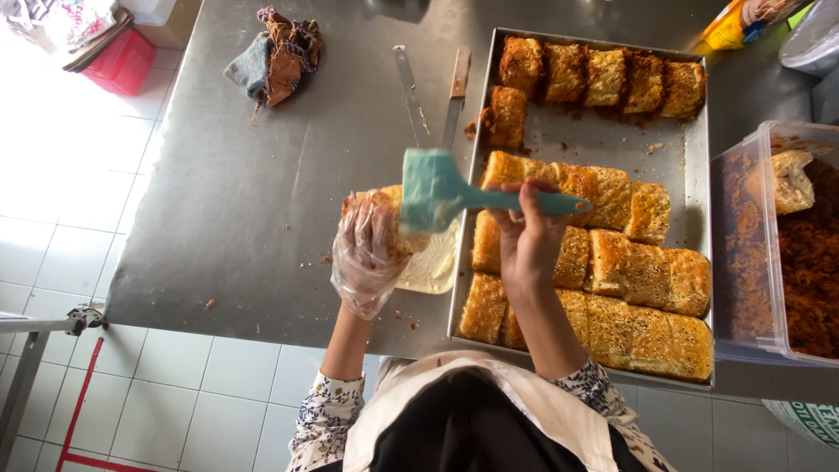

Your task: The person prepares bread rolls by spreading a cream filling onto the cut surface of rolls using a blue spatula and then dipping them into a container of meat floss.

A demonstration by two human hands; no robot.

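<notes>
Right hand (530, 240) grips teal spatula (437, 190); left hand (371, 253) — bread roll (384, 208).

We are in a working food kitchen, likely a small bakery. A stainless-steel worktable (262, 201) fills the view, standing on a white tiled floor (61, 175). At three o'clock a large metal baking tray (603, 140) holds rows of golden, seed-crusted bread rolls (629, 288). Further toward three o'clock sits a clear plastic tub (769, 253) of brown shredded topping. At twelve o'clock lie two long knives (433, 96), and at eleven o'clock a crumpled cloth (275, 52).
</notes>
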